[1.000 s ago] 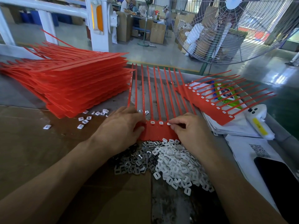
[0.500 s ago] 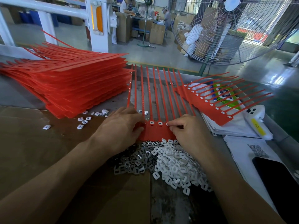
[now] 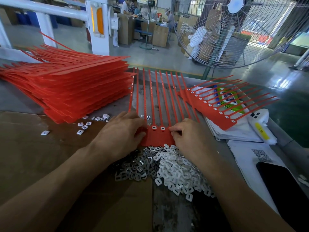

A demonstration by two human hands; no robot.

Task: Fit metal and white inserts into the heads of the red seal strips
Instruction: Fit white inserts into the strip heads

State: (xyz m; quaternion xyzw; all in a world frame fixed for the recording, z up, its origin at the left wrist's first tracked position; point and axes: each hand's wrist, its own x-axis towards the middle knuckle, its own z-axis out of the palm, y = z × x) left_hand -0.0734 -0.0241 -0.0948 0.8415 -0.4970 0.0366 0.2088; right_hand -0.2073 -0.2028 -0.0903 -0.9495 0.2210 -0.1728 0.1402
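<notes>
A red seal strip sheet [image 3: 158,137] lies flat in front of me, its tails pointing away. Two white inserts [image 3: 154,127] show in its heads between my hands. My left hand [image 3: 120,133] rests on the sheet's left part, fingers curled over its heads. My right hand [image 3: 185,136] covers the right part, its fingertips pinching at a head by the sheet's top edge. Just below the sheet lies a heap of metal inserts [image 3: 135,168] on the left and white inserts [image 3: 177,171] on the right.
A tall stack of red strip sheets [image 3: 71,87] fills the left. Another fitted sheet [image 3: 215,108] lies on papers at the right, beside a white handheld device [image 3: 260,128] and a black phone [image 3: 284,190]. Loose white inserts [image 3: 83,126] lie scattered on cardboard. A large fan [image 3: 234,30] stands behind.
Both hands stay on the sheet. My right fingertips have shifted slightly along the heads; the sheet has barely moved.
</notes>
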